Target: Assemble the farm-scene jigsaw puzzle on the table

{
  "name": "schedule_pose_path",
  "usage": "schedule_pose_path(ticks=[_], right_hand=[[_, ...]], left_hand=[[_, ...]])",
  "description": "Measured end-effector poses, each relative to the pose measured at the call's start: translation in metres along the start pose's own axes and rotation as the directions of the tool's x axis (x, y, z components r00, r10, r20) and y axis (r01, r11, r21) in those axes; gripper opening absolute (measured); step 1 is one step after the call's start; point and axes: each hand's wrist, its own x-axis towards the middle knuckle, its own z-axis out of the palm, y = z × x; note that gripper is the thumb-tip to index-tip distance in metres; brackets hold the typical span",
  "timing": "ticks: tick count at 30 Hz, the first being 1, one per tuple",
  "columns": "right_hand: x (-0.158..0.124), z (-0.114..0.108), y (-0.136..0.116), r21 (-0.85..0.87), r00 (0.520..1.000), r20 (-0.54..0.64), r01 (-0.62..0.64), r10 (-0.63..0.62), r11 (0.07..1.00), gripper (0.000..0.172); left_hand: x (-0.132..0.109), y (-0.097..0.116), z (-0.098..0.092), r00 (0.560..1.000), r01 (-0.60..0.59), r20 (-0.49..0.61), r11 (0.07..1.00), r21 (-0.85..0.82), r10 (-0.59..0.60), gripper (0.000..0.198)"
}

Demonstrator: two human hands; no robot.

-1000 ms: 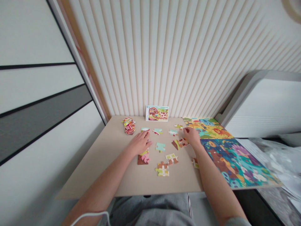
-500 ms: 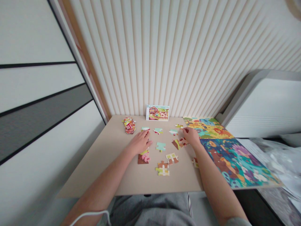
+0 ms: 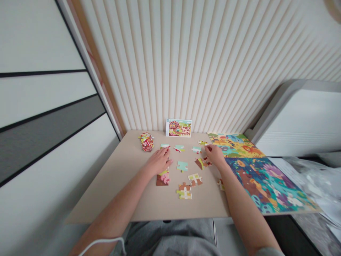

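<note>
Both hands (image 3: pixel 160 161) (image 3: pixel 216 155) lie palm-down over puzzle pieces (image 3: pixel 202 163).

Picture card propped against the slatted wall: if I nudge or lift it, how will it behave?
The picture card stands on its long edge, leaning on the wall, so a push would probably tip it flat onto the table. It seems thin and flat, so it is likely light and slightly bendy. Once flat, its edge may be hard to pinch.
</note>
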Motion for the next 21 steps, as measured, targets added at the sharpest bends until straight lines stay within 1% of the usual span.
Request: schedule_pose_path(ticks=[5,10,12,14,16,18,19,20,21], right_hand=[[0.000,0.002,0.001,0.005,1.000,0.006,0.025,-0.025,1.000,0.033],[-0.002,0.002,-0.001,0.023,0.999,0.011,0.033,-0.033,0.999,0.032],[-0.003,0.001,-0.003,0.033,1.000,0.016,0.027,-0.027,0.999,0.032],[-0.003,-0.001,-0.003,0.043,1.000,-0.001,0.005,-0.005,0.999,0.031],[-0.002,-0.004,-0.001,0.073,0.998,-0.054,-0.024,0.028,0.997,0.031],[0.002,-0.008,0.004,0.148,0.988,-0.132,-0.057,0.077,0.987,0.031],[0.004,-0.010,0.007,0.211,0.979,-0.169,-0.076,0.113,0.974,0.031],[0.007,-0.012,0.010,0.297,0.967,-0.200,-0.096,0.160,0.950,0.032],[0.010,-0.014,0.013,0.406,0.950,-0.221,-0.114,0.218,0.907,0.032]], left_hand=[[0.001,0.004,-0.006,1.000,-0.006,-0.014,1.000,0.019,0.006,0.051],[0.003,0.008,-0.015,0.998,-0.045,-0.040,0.999,0.002,0.045,0.033],[0.004,0.009,-0.017,0.997,-0.057,-0.052,0.998,-0.011,0.057,0.029],[0.005,0.010,-0.018,0.996,-0.068,-0.064,0.998,-0.015,0.067,0.026],[0.006,0.010,-0.018,0.995,-0.076,-0.073,0.997,-0.012,0.075,0.024],[0.006,0.010,-0.018,0.994,-0.083,-0.079,0.996,-0.011,0.082,0.023],[0.006,0.010,-0.018,0.993,-0.086,-0.081,0.996,-0.014,0.085,0.023],[0.006,0.010,-0.018,0.993,-0.089,-0.081,0.996,-0.018,0.087,0.023],[0.006,0.010,-0.018,0.993,-0.091,-0.081,0.996,-0.024,0.089,0.023]])
